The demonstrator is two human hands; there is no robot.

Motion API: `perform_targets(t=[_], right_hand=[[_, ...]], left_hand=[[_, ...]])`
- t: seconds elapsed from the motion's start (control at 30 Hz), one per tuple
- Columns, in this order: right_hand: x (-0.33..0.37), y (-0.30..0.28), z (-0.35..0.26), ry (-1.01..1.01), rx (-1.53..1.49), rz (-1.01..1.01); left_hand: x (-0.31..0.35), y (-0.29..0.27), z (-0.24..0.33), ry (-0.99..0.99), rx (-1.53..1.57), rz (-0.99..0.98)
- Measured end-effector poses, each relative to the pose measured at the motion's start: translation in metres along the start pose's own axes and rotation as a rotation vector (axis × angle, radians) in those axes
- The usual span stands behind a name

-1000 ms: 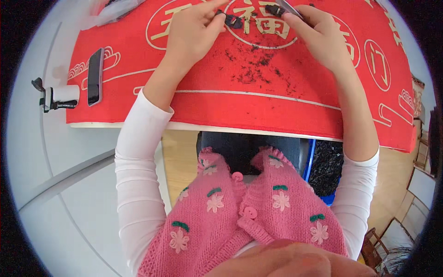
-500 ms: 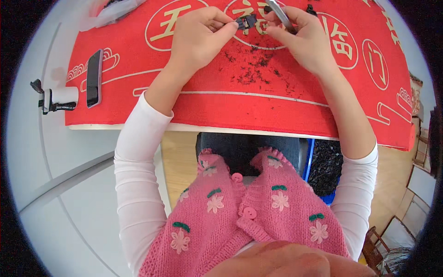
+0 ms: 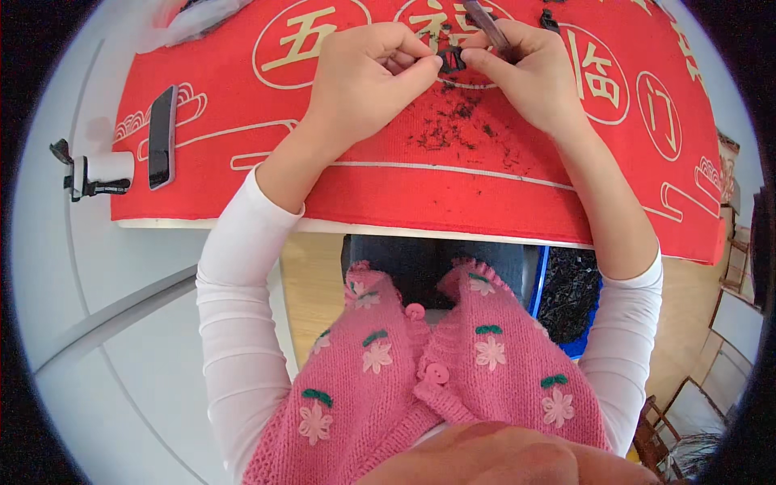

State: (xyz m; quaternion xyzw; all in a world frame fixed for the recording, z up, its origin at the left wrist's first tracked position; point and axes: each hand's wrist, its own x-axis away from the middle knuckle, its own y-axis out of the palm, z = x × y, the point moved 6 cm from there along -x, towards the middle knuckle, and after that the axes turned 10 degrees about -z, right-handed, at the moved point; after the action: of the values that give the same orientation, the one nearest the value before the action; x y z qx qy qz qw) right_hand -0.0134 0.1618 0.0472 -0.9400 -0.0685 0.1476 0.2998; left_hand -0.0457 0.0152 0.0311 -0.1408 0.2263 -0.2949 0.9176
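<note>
Over the red table cloth (image 3: 364, 194), a small black piece (image 3: 450, 60) with a slot or frame shape is held between both hands. My left hand (image 3: 368, 81) pinches its left side between thumb and fingertips. My right hand (image 3: 529, 77) is closed around a slim, metallic-looking tool (image 3: 489, 28) that points up and away; its exact kind cannot be made out. The right thumb touches the black piece's right side. Black crumbs (image 3: 461, 121) lie scattered on the cloth below the hands.
A phone (image 3: 162, 137) lies at the table's left, beside a white cylinder with a black clamp (image 3: 99, 174). Part of a clear plastic bag (image 3: 190, 24) shows at far left. Another black piece (image 3: 549, 20) sits behind my right hand. A blue bin (image 3: 575, 349) of black scraps stands below the table's edge.
My left hand has moved right and slightly nearer with the black piece. The right hand has turned, bringing its thumb against the piece, and the tool has tilted.
</note>
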Motion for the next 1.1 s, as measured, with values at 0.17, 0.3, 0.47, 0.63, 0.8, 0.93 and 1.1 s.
perform_targets(t=[0.17,0.3,0.47,0.63,0.8,0.93,1.1], right_hand=[[0.000,0.005,-0.006,-0.201,0.266,0.072],[0.003,0.008,-0.014,-0.174,0.276,0.086],[0.004,0.009,-0.013,-0.028,0.119,0.032],[0.005,0.011,0.000,0.033,0.001,-0.025],[0.006,0.013,0.007,0.055,-0.044,-0.045],[0.005,0.009,0.007,0.046,-0.091,-0.004],[0.002,0.000,0.002,0.075,-0.276,0.120]], left_hand=[[0.000,0.001,-0.002,-0.064,0.104,0.008],[-0.001,-0.002,-0.007,-0.130,0.145,0.024],[-0.003,-0.006,-0.009,-0.164,0.114,0.056],[-0.007,-0.009,-0.022,-0.152,0.105,0.098],[-0.007,-0.012,-0.016,-0.085,0.085,0.134],[-0.005,-0.014,-0.006,-0.016,0.015,0.141],[-0.005,-0.010,-0.002,-0.003,0.015,0.120]])
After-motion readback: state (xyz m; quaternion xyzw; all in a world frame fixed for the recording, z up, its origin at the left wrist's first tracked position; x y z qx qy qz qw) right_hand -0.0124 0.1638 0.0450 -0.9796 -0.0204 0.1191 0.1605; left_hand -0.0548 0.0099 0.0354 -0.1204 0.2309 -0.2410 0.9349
